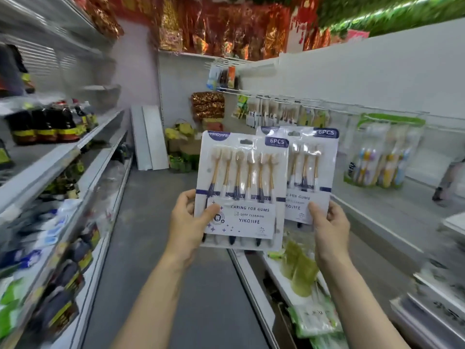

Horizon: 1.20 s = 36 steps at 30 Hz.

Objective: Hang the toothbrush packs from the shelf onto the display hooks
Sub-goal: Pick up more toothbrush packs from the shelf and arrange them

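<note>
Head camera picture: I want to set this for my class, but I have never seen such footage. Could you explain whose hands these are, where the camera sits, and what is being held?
There is no machine here. A person wears one wide-angle camera on the head, looking forward and down, so both arms reach in from the bottom edge. This is a shop aisle. The left hand holds a toothbrush pack by its lower left edge, thumb on the front. The right hand holds a second pack, which sits partly behind the first. Both are labelled 6PCS. On the right wall, display hooks already carry similar packs, and a bag of coloured toothbrushes hangs nearer. Dark bottles stand on the left shelves. The edges are blurred.
</note>
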Each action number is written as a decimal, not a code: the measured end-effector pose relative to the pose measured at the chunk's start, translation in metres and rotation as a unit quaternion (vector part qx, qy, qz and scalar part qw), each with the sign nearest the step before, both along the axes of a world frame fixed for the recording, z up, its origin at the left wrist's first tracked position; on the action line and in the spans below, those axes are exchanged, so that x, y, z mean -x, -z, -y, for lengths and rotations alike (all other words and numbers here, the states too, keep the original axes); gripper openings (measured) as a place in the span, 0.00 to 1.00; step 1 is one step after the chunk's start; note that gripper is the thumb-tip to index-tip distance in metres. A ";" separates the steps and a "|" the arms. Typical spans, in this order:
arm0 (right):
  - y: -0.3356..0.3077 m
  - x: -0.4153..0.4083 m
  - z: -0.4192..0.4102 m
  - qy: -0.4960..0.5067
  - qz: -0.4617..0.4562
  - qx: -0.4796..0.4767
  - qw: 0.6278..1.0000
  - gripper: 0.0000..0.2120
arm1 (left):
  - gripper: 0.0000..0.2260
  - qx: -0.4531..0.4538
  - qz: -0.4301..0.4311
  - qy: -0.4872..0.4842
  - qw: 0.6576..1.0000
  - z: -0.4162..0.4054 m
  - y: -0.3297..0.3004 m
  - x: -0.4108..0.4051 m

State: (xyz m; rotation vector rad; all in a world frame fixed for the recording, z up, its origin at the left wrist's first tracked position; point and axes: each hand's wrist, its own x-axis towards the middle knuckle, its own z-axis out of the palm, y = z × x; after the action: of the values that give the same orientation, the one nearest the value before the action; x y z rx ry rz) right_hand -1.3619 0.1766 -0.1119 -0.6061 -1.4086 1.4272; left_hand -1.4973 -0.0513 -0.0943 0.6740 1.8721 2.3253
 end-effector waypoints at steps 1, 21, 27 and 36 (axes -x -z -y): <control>-0.007 0.030 0.000 0.004 -0.001 -0.001 1.000 0.11 | 0.19 -0.001 -0.002 0.002 1.000 0.000 -0.006 0.029; 0.005 0.465 -0.170 0.038 -0.016 0.039 0.998 0.12 | 0.19 0.023 0.000 0.059 0.998 -0.191 -0.008 0.496; -0.024 0.590 -0.257 0.046 0.005 0.024 0.999 0.09 | 0.17 0.015 -0.009 0.087 0.996 -0.282 -0.036 0.623; -0.049 0.743 -0.351 0.082 0.006 -0.002 0.997 0.06 | 0.16 -0.003 0.012 0.145 0.989 -0.387 -0.027 0.775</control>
State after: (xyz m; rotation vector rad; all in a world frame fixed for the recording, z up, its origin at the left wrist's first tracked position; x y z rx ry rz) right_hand -2.1045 0.5279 -0.0628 -0.7127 -1.3395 1.2923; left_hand -2.2727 0.3353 -0.0674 0.8504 1.6314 2.1445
